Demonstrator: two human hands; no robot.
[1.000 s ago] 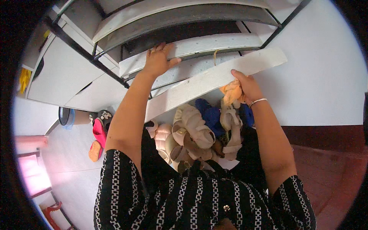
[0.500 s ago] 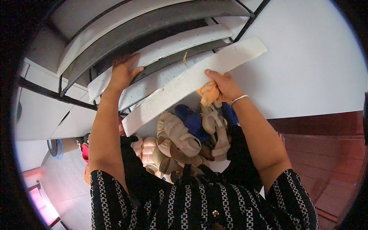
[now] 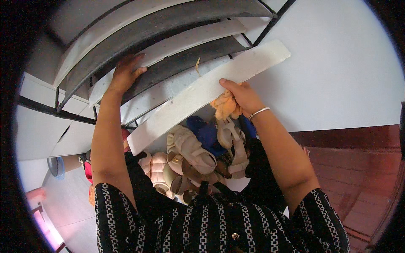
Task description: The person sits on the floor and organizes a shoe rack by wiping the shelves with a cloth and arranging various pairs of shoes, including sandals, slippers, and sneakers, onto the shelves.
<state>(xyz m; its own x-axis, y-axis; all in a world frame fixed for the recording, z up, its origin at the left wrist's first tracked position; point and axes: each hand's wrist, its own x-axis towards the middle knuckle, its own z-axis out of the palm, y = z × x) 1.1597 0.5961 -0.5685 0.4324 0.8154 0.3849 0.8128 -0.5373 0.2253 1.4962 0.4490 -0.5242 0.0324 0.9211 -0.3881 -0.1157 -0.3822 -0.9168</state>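
Observation:
My right hand (image 3: 243, 99) grips a long white board (image 3: 202, 95), thumb on its face, with a crumpled orange cloth (image 3: 225, 104) bunched under the palm. The board slants in front of a black-framed rack (image 3: 261, 34), apart from its tiers. Over on the left, my left hand (image 3: 126, 75) is closed on the edge of another white board (image 3: 185, 42), which lies on a grey fabric tier (image 3: 168, 71); its fingertips are partly hidden beneath the tier above. A thin yellowish strip (image 3: 197, 66) sticks up behind the held board.
Below the board sit piled shoes: beige sandals (image 3: 196, 152), blue shoes (image 3: 206, 134) and pink padded ones (image 3: 159, 166). A white wall (image 3: 333, 71) stands right of the rack, with reddish-brown flooring (image 3: 358, 181) below it. White drawers (image 3: 38, 122) are at left, near a bin (image 3: 55, 166).
My left hand has shifted left and back with the tier's white board, so more grey fabric shows in front of it. My right hand keeps its hold; the view has drifted slightly.

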